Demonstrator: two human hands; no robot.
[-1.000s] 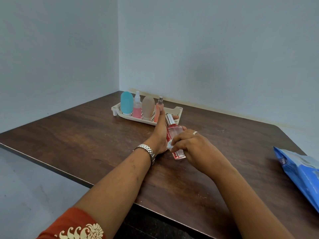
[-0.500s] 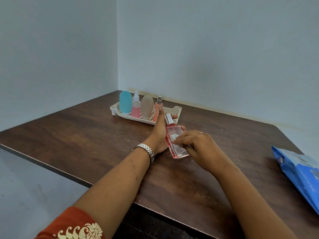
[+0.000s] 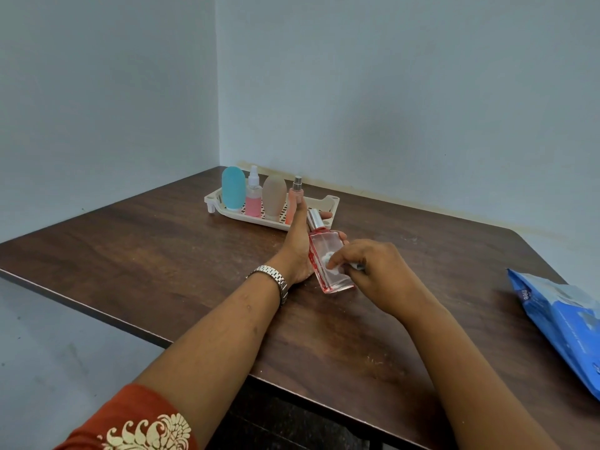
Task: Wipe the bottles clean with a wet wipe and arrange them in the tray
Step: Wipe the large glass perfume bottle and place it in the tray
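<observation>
In the head view, the left hand (image 3: 300,251) holds a clear glass bottle (image 3: 319,246) of pink liquid. The thumb lies along the bottle's near-left edge and fingertips show past its far side. The bottle leans with its silver cap pointing toward the tray (image 3: 331,201), and its base seems to rest on the worktop (image 3: 162,254). The right hand (image 3: 373,274) has its fingers bunched, pinching a small wad of wet wipe (image 3: 328,256) against the bottle's broad upper face. A metal watch (image 3: 272,280) sits on the left wrist.

The tray stands just beyond the hands, near the far corner. It holds four upright bottles in a row: a blue bottle (image 3: 233,192), a white-topped spray bottle (image 3: 253,199), a beige bottle (image 3: 274,198) and a slim pink sprayer (image 3: 294,199). The tray's right end looks free. A blue wipe packet (image 3: 565,316) lies at the right edge of the worktop, well apart from the hands.

The main risk, as I judge it, is the glass turning slick from the damp wipe. Firm rubbing on the flat face could then twist the bottle out of the left hand's grip and knock it onto the wood. The left thumb also appears close in front of the slim pink sprayer, so a careless lift toward the free slot could topple that narrow bottle into its neighbours. Pressure near the cap might also set off the spray.
</observation>
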